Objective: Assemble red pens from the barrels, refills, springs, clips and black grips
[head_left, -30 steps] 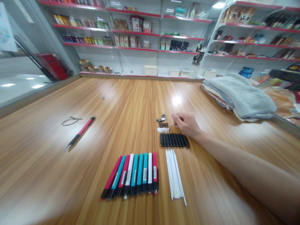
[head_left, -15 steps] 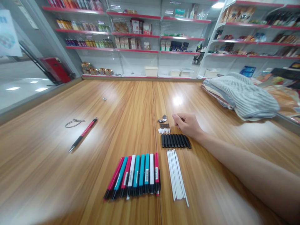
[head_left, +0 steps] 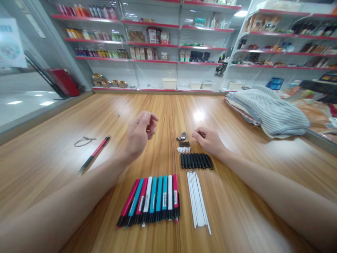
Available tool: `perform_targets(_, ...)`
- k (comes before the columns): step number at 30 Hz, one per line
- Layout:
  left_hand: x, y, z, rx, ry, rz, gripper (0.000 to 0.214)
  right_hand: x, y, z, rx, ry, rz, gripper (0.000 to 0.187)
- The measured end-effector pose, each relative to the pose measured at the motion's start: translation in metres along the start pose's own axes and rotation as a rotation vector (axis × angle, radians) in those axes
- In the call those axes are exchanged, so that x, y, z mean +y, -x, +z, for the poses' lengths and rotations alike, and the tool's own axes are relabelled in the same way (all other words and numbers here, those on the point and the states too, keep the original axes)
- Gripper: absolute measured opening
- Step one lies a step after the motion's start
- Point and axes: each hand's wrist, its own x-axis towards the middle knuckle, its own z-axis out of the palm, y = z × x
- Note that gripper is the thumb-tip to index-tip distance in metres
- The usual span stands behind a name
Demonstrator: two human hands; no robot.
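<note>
Shelves rise behind a wood table where metal tips lie just left of the right hand, loosely curled, its grip unclear; the left hand, unclenched and seemingly empty, hovers farther off.

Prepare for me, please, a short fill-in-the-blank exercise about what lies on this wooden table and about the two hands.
1. Compared with the right hand, the left hand is ____ from the small silver pieces.
2. In the row of coloured barrels, exactly ____ are white.
3. The row of black tubes lies between the small white pieces and the long, thin ____ sticks.
4. On the person's ____ side, the lone pen lies near a looped cord.

Missing words: farther; two; white; left.
</note>
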Motion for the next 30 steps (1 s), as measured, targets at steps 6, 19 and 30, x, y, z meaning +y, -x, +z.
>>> perform_targets(6,-0.031,0.009,0.008,-0.299,-0.147,-0.102,0.032,0.008,-0.011,-0.006,-0.194,-0.382,0.215,0.031)
perform_targets(19,0.028,-0.001,-0.036,-1.348,-0.805,-0.687,0.032,0.008,-0.011,-0.011,-0.226,-0.523,0.268,0.029)
perform_targets(30,0.024,0.006,-0.030,-1.325,-0.963,-0.703,0.026,0.011,-0.012,-0.010,-0.224,-0.477,0.247,0.030)
